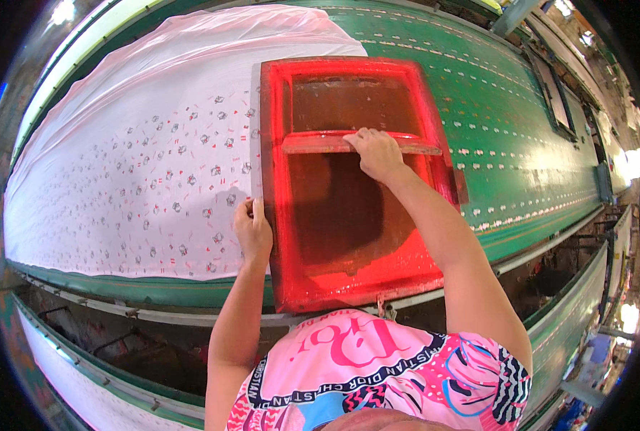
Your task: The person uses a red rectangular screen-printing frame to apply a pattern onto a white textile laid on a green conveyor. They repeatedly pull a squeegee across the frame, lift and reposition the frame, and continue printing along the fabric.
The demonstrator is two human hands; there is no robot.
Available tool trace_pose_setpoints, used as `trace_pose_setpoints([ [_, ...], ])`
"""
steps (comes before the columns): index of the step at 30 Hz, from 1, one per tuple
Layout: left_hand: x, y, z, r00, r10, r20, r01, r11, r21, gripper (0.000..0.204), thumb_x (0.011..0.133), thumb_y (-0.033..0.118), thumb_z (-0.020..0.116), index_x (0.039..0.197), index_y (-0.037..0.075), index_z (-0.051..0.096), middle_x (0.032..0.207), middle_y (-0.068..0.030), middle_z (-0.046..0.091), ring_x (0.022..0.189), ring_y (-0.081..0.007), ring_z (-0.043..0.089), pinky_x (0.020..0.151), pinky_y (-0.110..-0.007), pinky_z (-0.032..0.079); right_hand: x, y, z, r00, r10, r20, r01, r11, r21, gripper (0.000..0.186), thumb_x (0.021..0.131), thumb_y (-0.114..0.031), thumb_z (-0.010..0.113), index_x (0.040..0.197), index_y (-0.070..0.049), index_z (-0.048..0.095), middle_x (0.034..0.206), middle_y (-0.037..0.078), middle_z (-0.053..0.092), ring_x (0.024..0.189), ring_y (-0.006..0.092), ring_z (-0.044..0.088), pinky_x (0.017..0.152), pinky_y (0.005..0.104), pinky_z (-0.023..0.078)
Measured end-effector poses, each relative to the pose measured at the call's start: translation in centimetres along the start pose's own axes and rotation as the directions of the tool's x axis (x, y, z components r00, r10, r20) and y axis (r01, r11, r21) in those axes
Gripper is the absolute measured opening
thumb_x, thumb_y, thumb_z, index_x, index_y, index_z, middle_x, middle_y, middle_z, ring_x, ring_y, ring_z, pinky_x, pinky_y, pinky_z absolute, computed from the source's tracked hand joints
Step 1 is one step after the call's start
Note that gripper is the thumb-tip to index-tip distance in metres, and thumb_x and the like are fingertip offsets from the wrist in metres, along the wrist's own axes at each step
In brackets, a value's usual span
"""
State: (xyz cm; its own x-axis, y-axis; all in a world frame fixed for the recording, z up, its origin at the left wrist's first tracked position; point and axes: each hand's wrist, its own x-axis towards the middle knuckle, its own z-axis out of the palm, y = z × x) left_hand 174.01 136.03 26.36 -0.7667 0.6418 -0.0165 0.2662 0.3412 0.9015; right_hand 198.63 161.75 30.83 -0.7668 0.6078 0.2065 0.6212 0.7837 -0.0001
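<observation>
A red-stained printing screen [268, 179] lies across the table, partly over white fabric [119, 194] printed with small grey and red figures. Across the screen's upper middle spans a squeegee [313, 145], a long bar smeared with red. My right hand [377, 152] is closed over the squeegee, right of its middle. Bright red ink [377, 276] pools along the screen's near end, and the mesh above it looks dark brown. Beside the screen's left edge, over the fabric, is my left hand [254, 228], its fingers curled together; what they pinch, if anything, is hidden.
The long green table [521, 144] runs off to the right, with rows of white marks. A metal rail [155, 314] follows its near edge. Another framed screen [553, 93] rests at the far right. Below the rail a dark gap separates this table from another [76, 366].
</observation>
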Motion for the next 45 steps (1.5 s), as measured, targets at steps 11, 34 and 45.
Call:
trace_pose_setpoints([
  [11, -0.9, 1.0, 0.1, 0.982, -0.146, -0.116, 0.15, 0.989, 0.02, 0.029, 0.112, 0.024, 0.065, 0.114, -0.005, 0.072, 0.107, -0.014, 0.07, 0.097, -0.0241, 0.066, 0.089, -0.039, 0.054, 16.4, 9.9, 3.2, 0.999, 0.038, -0.005, -0.037, 0.999, 0.032, 0.039, 0.094, -0.005, 0.064, 0.129, -0.018, 0.076, 0.118, 0.013, 0.075, 0.116, 0.034, 0.074, 0.099, 0.0496, 0.061],
  [34, -1.0, 1.1, 0.2, 0.983, -0.114, -0.144, 0.134, 0.982, 0.136, 0.026, 0.111, 0.022, 0.066, 0.113, -0.004, 0.072, 0.106, -0.0136, 0.069, 0.097, -0.0264, 0.066, 0.091, -0.04, 0.053, 20.7, 11.0, 5.6, 0.995, 0.006, -0.095, 0.001, 0.997, 0.076, 0.052, 0.09, 0.002, 0.063, 0.136, -0.019, 0.074, 0.129, 0.011, 0.075, 0.122, 0.0343, 0.072, 0.101, 0.0499, 0.06],
  [45, -0.9, 2.1, 0.2, 0.99, -0.088, -0.111, 0.108, 0.976, 0.19, 0.026, 0.11, 0.022, 0.065, 0.105, -0.003, 0.071, 0.102, -0.0152, 0.07, 0.095, -0.0287, 0.066, 0.086, -0.043, 0.052, 21.7, 12.1, 1.0, 0.964, -0.074, 0.257, 0.059, 0.996, 0.068, 0.043, 0.09, -0.009, 0.06, 0.129, -0.014, 0.077, 0.128, 0.015, 0.078, 0.123, 0.0368, 0.072, 0.101, 0.0535, 0.058],
])
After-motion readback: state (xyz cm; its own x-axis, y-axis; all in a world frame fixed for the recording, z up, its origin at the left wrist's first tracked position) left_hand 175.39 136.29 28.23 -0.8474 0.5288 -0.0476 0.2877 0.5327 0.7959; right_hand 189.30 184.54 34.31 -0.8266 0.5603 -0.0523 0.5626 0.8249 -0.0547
